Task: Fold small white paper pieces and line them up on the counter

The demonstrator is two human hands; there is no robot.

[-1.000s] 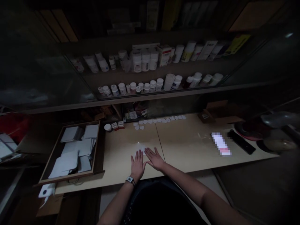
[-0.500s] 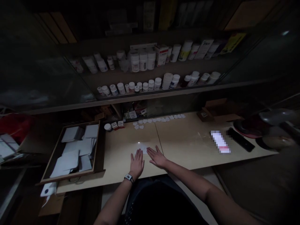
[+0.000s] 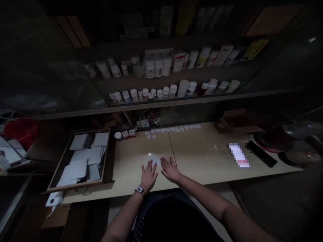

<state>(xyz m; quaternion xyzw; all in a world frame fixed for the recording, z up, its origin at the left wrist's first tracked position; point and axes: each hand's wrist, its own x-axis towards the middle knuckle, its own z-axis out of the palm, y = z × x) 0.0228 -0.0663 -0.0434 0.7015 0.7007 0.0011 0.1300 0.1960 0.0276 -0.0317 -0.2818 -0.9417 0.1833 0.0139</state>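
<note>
My left hand (image 3: 148, 175), with a watch on its wrist, lies flat on the pale counter (image 3: 196, 168), fingers stretched and a little spread. To its right, my right hand (image 3: 171, 170) also rests flat, its fingers pointing up and left. Between and just beyond the fingertips is a thin sheet of white paper (image 3: 156, 159), partly lost in glare; whether the fingers touch it is hard to see. Further back, several small folded white paper packets (image 3: 174, 129) lie in a row, with a few more in front of the row's left end.
At left stands a wooden drawer (image 3: 108, 148) with stacks of white paper (image 3: 79, 169). A white-capped bottle (image 3: 118, 135) and two small boxes (image 3: 128, 133) sit beside it. A lit phone (image 3: 238, 155), a dark phone-like object (image 3: 262, 154) and an open carton (image 3: 223, 126) are right. Medicine bottles (image 3: 158, 94) line shelves above.
My hands have moved slightly apart, and the left fingers are more spread. More of the white paper shows between them. The whole view has shifted a little.
</note>
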